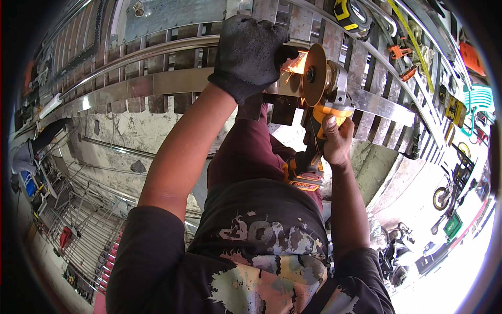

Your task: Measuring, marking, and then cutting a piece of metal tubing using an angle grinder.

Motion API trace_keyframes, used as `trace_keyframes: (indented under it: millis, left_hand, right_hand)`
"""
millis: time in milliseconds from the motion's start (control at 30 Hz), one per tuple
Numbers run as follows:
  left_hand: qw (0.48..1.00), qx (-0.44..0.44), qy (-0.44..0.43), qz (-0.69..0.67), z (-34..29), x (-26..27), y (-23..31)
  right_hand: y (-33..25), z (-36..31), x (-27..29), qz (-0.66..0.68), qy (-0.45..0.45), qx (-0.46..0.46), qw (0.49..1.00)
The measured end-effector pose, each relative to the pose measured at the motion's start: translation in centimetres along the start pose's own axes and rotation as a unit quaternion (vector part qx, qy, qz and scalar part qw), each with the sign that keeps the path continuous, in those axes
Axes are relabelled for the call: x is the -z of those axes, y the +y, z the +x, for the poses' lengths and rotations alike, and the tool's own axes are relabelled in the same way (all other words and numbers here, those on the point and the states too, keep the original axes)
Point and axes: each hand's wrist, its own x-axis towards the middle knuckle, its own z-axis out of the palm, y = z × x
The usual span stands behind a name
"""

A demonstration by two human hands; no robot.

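Observation:
My left hand [250, 52], in a black work glove, presses down on a flat steel bar [157, 83] that lies across a slatted metal frame. My right hand [334, 141], bare, grips the orange and black body of an angle grinder [320, 112]. Its round disc [314, 74] touches the bar right beside my gloved fingers, and orange sparks [295, 65] fly at the contact. The grinder's black battery end [303, 175] hangs near my dark red trouser leg.
A long steel tube [130, 55] runs parallel behind the bar. A yellow tape measure [351, 15] and orange clamps [400, 52] lie on the slats at right. Thin metal rods [78, 220] are piled on the floor at left. Motorbikes [449, 191] stand at lower right.

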Motion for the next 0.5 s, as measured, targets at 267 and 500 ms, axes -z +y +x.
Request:
trace_keyframes:
  millis: [267, 500]
  left_hand:
    - [0.998, -0.012, -0.058, 0.038, -0.09, -0.14, -0.19]
    - [1.000, -0.020, -0.006, 0.004, -0.06, 0.32, 0.05]
  right_hand:
    - [-0.81, 0.17, -0.08, 0.022, -0.040, -0.015, 0.999]
    - [-1.20, -0.01, -0.36, 0.065, -0.032, -0.047, 0.996]
